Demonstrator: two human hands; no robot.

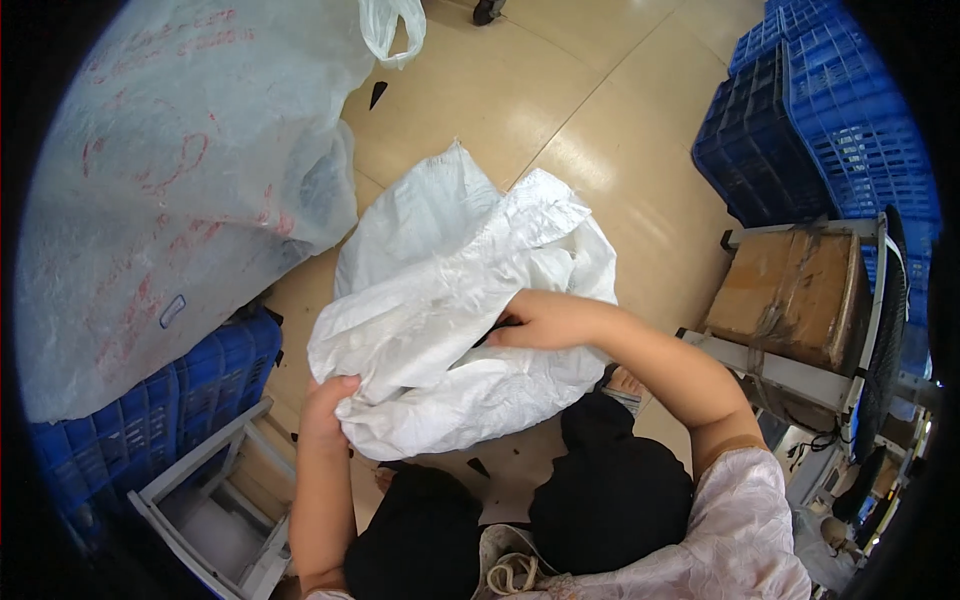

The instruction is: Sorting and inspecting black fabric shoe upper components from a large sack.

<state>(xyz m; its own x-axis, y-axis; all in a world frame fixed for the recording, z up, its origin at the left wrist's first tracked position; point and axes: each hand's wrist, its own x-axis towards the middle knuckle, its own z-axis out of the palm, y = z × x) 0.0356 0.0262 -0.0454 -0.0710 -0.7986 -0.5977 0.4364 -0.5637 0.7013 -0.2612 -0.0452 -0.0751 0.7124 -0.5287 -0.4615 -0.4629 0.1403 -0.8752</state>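
Observation:
A large white woven sack [440, 300] lies crumpled on the floor in front of my knees, its mouth folded open toward me. My left hand [325, 405] is closed on the sack's rim at its near left side, thumb on top of the fabric. At the middle of the opening is my right hand [540, 320], its fingers curled and dipping between the folds. Something dark shows between its thumb and forefinger; whether it is a black piece or shadow is unclear. The sack's contents are hidden by the folds.
A big translucent plastic bag [200, 190] with red marks bulges at the left above blue crates [200, 375]. A grey metal frame [240, 500] stands beside my left arm. At right are a taped cardboard box [785, 295] and stacked blue crates [840, 120]. Black scraps [377, 95] dot the floor.

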